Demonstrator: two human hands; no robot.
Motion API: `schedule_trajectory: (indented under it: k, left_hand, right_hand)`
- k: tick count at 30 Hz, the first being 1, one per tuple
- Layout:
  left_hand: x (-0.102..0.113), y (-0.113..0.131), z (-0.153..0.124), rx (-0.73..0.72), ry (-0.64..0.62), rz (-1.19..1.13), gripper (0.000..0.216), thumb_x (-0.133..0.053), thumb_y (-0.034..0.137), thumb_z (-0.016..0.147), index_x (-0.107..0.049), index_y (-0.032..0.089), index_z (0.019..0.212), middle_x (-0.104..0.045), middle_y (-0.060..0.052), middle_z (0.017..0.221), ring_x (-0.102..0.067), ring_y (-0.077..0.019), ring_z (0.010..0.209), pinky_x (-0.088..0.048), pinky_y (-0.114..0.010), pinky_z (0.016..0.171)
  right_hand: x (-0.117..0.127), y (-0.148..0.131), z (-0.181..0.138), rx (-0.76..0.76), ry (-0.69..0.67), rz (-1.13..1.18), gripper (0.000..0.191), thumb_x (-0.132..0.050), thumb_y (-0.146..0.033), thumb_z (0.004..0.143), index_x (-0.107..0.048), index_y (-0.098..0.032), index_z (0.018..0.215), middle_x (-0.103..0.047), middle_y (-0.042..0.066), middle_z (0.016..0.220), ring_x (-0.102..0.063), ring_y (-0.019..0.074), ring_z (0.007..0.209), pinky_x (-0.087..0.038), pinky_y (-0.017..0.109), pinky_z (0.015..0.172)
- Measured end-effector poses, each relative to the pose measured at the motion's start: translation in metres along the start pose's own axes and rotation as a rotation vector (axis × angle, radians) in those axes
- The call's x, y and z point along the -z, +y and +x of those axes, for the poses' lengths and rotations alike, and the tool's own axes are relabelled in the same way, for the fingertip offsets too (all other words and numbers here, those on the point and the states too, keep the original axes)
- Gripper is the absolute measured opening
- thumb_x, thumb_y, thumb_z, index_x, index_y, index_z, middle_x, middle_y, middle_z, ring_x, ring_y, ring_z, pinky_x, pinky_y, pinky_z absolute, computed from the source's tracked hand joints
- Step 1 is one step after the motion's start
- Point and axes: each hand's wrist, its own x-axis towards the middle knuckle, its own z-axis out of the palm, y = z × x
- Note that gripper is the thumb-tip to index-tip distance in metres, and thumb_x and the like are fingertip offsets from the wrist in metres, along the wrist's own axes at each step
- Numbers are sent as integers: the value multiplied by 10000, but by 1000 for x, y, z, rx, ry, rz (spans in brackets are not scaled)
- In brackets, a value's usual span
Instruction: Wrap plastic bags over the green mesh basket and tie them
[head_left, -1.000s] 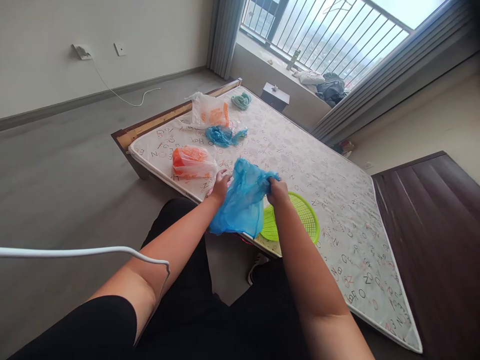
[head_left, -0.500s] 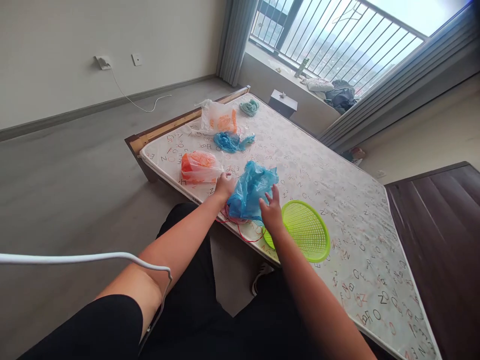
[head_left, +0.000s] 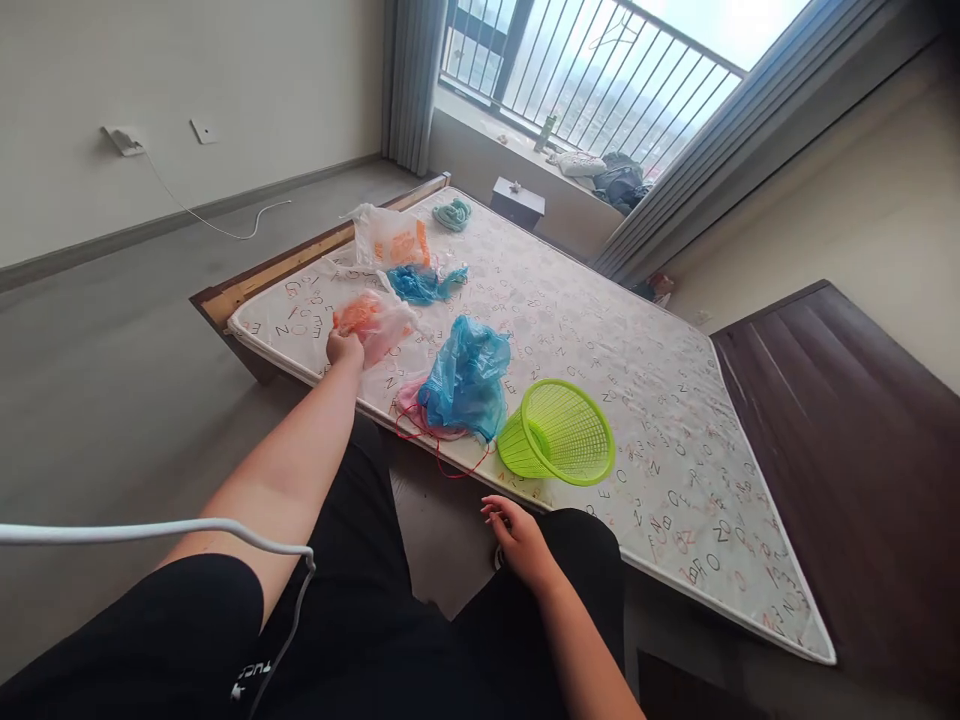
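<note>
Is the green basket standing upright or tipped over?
Tipped over. The green basket lies on its side on the mattress, open rim toward the right, narrow base toward the blue bag.

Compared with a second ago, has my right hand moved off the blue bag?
Yes. The right hand has let go of the blue bag and dropped back off the mattress edge, now open above the lap, below the green basket.

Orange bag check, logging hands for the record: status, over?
Left hand gripping clear bag of orange stuff on mattress. Right hand empty, open, by knee. Blue bag and green basket beside, apart.
</note>
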Motion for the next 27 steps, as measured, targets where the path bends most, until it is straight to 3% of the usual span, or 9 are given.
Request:
schedule_trajectory:
  k: [3, 6, 9, 11, 13, 15, 18, 23, 27]
  left_hand:
    - [-8, 12, -31, -36, 61, -132, 162, -463, 219, 986, -563, 158, 873, -615, -30, 834, -559, -158, 810, -472, -271, 794]
    - [-4, 7, -86, -166, -97, -256, 218, -493, 309, 961, -532, 183, 788, -546, 19, 715, -486, -132, 683, -407, -236, 639]
    - [15, -16, -157, -274, -477, -102, 220, -579, 386, 880, -603, 175, 821, -570, 20, 699, -506, -147, 681, -398, -242, 624]
    - [31, -33, -199, -358, -885, 19, 254, -629, 423, 833, -643, 169, 831, -607, 8, 709, -552, -165, 719, -437, -251, 665]
    - [45, -46, -227, -420, -1295, 145, 254, -717, 411, 762, -681, 176, 852, -662, -3, 745, -603, -185, 764, -468, -258, 702]
    - [56, -54, -239, -480, -1521, 258, 229, -764, 369, 715, -706, 195, 852, -701, -9, 795, -641, -204, 810, -482, -264, 738]
    - [58, -54, -234, -521, -1473, 383, 150, -729, 332, 738, -697, 200, 803, -696, -14, 775, -655, -211, 776, -484, -273, 722]
    - [41, -50, -219, -448, -944, 186, 271, -543, 390, 909, -664, 180, 1032, -700, -49, 909, -666, -208, 831, -534, -314, 740]
    - [23, -54, -226, -577, -1111, 45, 592, -709, 483, 832, -612, 173, 1327, -683, -116, 1241, -656, -254, 1097, -534, -347, 906]
  right_hand:
    - [-4, -2, 10, 88, 37, -9, 285, -523, -342, 978, -703, -267, 1185, -742, 91, 1103, -729, 252, 990, -606, 419, 865]
    - [-1, -7, 13, 193, 206, 39, 361, -554, -362, 980, -627, -255, 1316, -662, 128, 1302, -666, 260, 1171, -591, 411, 909]
    - [7, -14, 13, 267, 434, 158, 669, -629, -411, 944, -360, -289, 1544, -410, 158, 1585, -507, 291, 1401, -561, 455, 991]
    - [11, -17, 13, 243, 537, 172, 830, -697, -460, 882, -273, -278, 1571, -340, 181, 1621, -456, 323, 1441, -540, 503, 1020]
    - [11, -17, 12, 134, 567, 125, 809, -734, -467, 830, -367, -218, 1506, -493, 200, 1497, -537, 345, 1351, -530, 537, 1019]
    - [9, -14, 11, 37, 546, 92, 640, -717, -420, 827, -496, -191, 1382, -647, 164, 1293, -641, 327, 1184, -536, 531, 1001]
    - [5, -12, 8, 56, 489, 75, 389, -656, -328, 842, -609, -220, 1212, -715, 108, 1141, -689, 278, 1037, -561, 467, 958]
    - [5, -16, 3, 238, 471, 12, 191, -570, -300, 913, -679, -199, 1032, -728, 112, 1039, -677, 256, 988, -573, 420, 910]
    - [6, -22, 3, 403, 287, -9, 217, -619, -378, 921, -709, -215, 1030, -716, 108, 1083, -666, 274, 1067, -555, 437, 987]
